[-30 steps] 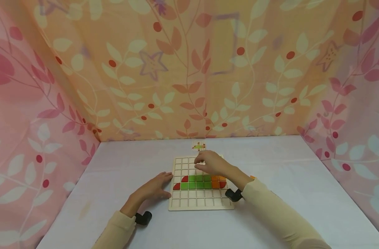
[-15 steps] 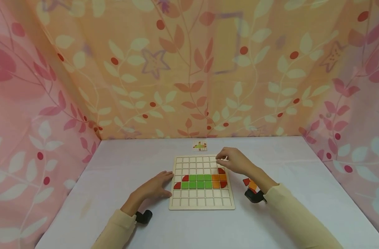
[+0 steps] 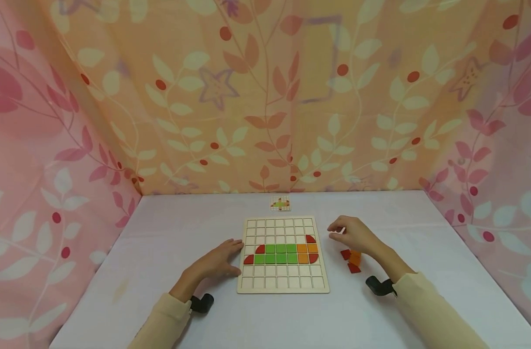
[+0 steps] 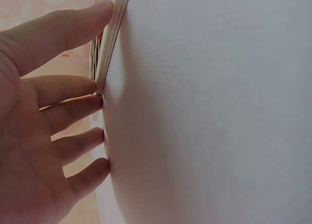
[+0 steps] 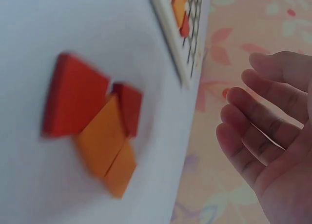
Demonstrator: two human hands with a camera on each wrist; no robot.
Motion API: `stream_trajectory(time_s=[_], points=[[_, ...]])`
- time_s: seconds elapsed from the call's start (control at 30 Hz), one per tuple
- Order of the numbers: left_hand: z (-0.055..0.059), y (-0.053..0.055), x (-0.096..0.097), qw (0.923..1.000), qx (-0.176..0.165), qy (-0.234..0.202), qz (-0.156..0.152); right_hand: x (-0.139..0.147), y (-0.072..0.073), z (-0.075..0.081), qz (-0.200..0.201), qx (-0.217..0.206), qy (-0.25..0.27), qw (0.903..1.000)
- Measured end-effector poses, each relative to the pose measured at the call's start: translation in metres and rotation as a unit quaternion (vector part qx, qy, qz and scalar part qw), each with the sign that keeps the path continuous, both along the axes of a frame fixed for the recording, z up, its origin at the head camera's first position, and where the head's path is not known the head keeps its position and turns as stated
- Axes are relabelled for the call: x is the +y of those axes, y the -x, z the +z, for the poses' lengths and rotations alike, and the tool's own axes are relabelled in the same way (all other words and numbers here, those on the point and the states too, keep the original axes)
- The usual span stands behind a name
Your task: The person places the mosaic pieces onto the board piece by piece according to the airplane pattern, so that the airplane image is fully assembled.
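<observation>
A pale wooden grid board (image 3: 254,282) lies on the table. A row of green square tiles (image 3: 281,259) fills its middle, with orange tiles (image 3: 302,248) on the right and red rounded tiles at both ends. One red quarter-round tile (image 3: 311,239) sits above the orange ones. My left hand (image 3: 216,260) rests at the board's left edge, thumb and fingertips against it. My right hand (image 3: 356,234) hovers right of the board, fingers loosely bent, holding nothing in the right wrist view. Below it lie loose orange tiles (image 5: 102,136) and red tiles (image 5: 75,97).
A small card (image 3: 280,203) with a coloured grid picture lies behind the board. The white tabletop (image 3: 182,218) meets a patterned cloth (image 3: 265,97) at the back and sides. Black wrist cameras (image 3: 380,286) stick out from both wrists.
My right hand has drawn back rightward from over the board to beside it. This uncovers the red quarter-round tile and the loose tiles. My left hand stays put.
</observation>
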State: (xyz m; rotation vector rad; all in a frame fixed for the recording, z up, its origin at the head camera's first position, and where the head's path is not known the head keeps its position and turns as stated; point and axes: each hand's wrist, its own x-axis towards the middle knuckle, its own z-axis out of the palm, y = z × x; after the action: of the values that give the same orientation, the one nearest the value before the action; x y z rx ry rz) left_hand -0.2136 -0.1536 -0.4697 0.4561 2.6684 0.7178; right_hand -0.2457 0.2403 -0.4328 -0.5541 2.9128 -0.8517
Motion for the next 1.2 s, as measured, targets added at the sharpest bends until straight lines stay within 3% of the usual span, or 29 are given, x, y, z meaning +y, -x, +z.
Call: stream_trajectory(time_s=[0.33, 0.57, 0.97, 1.2], points=[[-0.001, 0.001, 0.0, 1.0, 0.003, -0.002, 0.0, 0.04, -0.005, -0.022, -0.018, -0.04, 0.009, 0.999], [-0.002, 0.001, -0.001, 1.0, 0.001, -0.001, 0.002, 0.053, -0.014, -0.037, 0.002, -0.039, -0.009, 0.9992], [0.0, -0.001, 0.0, 0.9999, 0.0, -0.015, -0.007, 0.06, -0.026, -0.032, 0.027, -0.033, -0.047, 0.998], [0.001, -0.002, 0.0, 1.0, 0.001, -0.009, -0.002, 0.062, -0.028, -0.03, 0.008, -0.012, -0.058, 0.9982]])
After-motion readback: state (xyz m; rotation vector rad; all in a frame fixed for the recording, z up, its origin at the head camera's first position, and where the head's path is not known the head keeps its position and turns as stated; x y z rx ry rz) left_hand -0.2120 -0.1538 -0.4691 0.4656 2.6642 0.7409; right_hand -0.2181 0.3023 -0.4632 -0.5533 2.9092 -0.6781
